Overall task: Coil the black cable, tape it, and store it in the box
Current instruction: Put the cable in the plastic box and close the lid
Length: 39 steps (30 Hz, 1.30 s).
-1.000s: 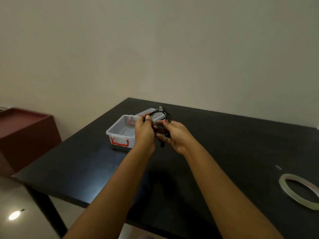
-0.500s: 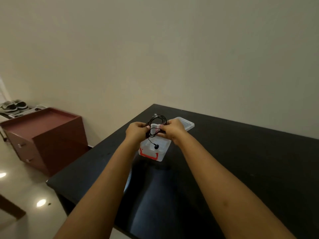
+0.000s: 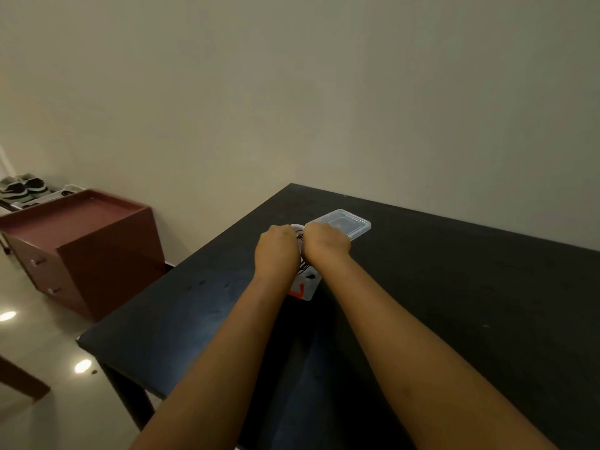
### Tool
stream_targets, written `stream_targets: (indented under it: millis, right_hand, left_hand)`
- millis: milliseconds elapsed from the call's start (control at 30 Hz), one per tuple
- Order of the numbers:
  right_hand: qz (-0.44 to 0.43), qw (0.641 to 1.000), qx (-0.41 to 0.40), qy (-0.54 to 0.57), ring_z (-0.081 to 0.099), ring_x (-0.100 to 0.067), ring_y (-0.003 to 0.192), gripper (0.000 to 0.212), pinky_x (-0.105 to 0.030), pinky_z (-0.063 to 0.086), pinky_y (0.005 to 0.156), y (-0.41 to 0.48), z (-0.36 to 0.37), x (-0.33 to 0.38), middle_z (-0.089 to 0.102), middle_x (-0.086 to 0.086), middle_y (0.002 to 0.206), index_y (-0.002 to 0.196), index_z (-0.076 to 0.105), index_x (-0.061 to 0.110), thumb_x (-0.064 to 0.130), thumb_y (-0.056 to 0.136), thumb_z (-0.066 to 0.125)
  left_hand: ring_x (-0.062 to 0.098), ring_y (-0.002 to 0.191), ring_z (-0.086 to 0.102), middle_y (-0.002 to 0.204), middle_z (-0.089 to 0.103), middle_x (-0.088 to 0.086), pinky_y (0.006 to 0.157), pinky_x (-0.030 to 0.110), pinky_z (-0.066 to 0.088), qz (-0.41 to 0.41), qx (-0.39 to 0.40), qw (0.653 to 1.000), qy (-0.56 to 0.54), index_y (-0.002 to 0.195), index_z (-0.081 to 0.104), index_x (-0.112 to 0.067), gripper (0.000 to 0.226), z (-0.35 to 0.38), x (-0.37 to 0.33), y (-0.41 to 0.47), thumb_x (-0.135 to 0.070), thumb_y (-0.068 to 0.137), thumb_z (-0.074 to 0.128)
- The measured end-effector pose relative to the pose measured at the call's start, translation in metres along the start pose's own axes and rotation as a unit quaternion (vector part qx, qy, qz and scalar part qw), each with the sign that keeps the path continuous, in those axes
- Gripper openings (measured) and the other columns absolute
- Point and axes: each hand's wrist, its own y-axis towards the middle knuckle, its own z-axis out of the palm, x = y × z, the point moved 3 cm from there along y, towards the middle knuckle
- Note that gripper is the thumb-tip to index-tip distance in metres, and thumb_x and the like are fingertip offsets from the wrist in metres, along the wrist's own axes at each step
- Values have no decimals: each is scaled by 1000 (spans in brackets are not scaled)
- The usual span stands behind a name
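Observation:
My left hand (image 3: 276,251) and my right hand (image 3: 326,243) are side by side, lowered into the clear plastic box (image 3: 306,289) with a red latch. Both hands close on the coiled black cable (image 3: 304,266), of which only a few loops and a plug end show in the gap between them. Most of the box and the coil are hidden behind my hands. The box stands on the black table (image 3: 454,287) near its far left corner.
The box's clear lid (image 3: 349,222) lies just behind my right hand, leaning at the box. A red-brown cabinet (image 3: 81,248) stands left of the table, with shoes (image 3: 22,186) behind it. The glossy floor lies at lower left.
My hands have gone down from above the box into it with the coil. The view has swung left; the tape roll is out of sight.

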Motion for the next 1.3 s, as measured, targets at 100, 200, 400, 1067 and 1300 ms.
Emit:
stream_targets:
  millis: [100, 200, 400, 1067, 1300]
  right_hand:
    - [9, 999, 13, -43, 58, -25, 107, 29, -32, 48, 81, 2, 3, 3, 60, -11, 117, 122, 55, 9, 16, 94, 54]
    - [-1, 998, 12, -55, 59, -24, 105, 28, -32, 47, 82, 3, 1, 3, 61, -10, 116, 121, 56, 10, 16, 94, 53]
    - [-18, 993, -62, 101, 61, -27, 104, 30, -38, 49, 77, 10, -23, -14, 63, -10, 116, 120, 60, 15, 11, 91, 57]
    - [-49, 986, -145, 65, 57, -28, 99, 16, -37, 47, 74, 16, 52, -72, 56, -9, 110, 107, 57, 10, 11, 96, 45]
    - [39, 972, -168, 161, 56, -20, 91, 13, -27, 44, 69, -3, 52, -87, 53, -8, 111, 106, 55, 9, 8, 95, 47]
  left_hand:
    - [28, 89, 65, 99, 66, 15, 70, 29, 48, 17, 28, 999, 20, 101, 60, -1, 14, 0, -4, -2, 1, 90, 50]
    - [29, 91, 65, 101, 66, 15, 72, 30, 49, 8, 41, 999, 26, 99, 61, 0, 13, -1, -3, -3, 0, 90, 52]
    - [27, 97, 63, 108, 62, 16, 80, 31, 49, 14, -38, 999, 5, 107, 58, -1, 18, -18, -6, -7, -7, 90, 57]
    - [26, 98, 62, 113, 65, 13, 81, 34, 50, -105, -34, 982, -152, 117, 64, -12, 28, 1, 20, 10, -7, 92, 53]
    - [25, 115, 53, 127, 59, 10, 96, 35, 41, -219, -97, 891, -386, 122, 62, -14, 30, 8, 58, -14, -17, 96, 46]
